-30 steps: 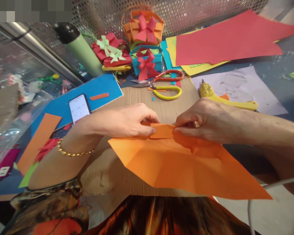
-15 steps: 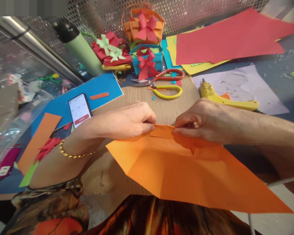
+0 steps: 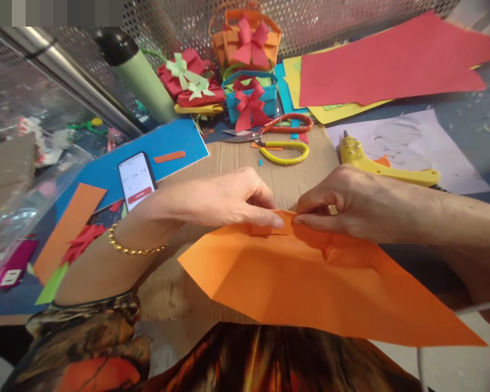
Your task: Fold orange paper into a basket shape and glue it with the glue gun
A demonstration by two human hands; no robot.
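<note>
A large creased sheet of orange paper (image 3: pixel 310 288) spreads toward my lap, its far edge folded over in a small flap. My left hand (image 3: pixel 232 201) pinches that far edge, the thumb lying flat on the flap and the fingers behind the paper. Close to its right, my right hand (image 3: pixel 335 204) grips the same edge between thumb and curled fingers. Part of the paper's far edge is hidden under both hands. Beneath the paper lies a brown cardboard sheet (image 3: pixel 171 294).
Beyond the hands lie red-and-yellow-handled scissors (image 3: pixel 286 155) and a yellow glue gun (image 3: pixel 392 169). At the left are a phone (image 3: pixel 136 179) and a blue board (image 3: pixel 179 141). Small paper baskets (image 3: pixel 251 98), a green bottle (image 3: pixel 147 81) and red sheets (image 3: pixel 375 65) stand or lie farther back.
My left hand has slid right along the paper's edge, its thumb now over the flap and nearer my right hand. The whole view has shifted slightly.
</note>
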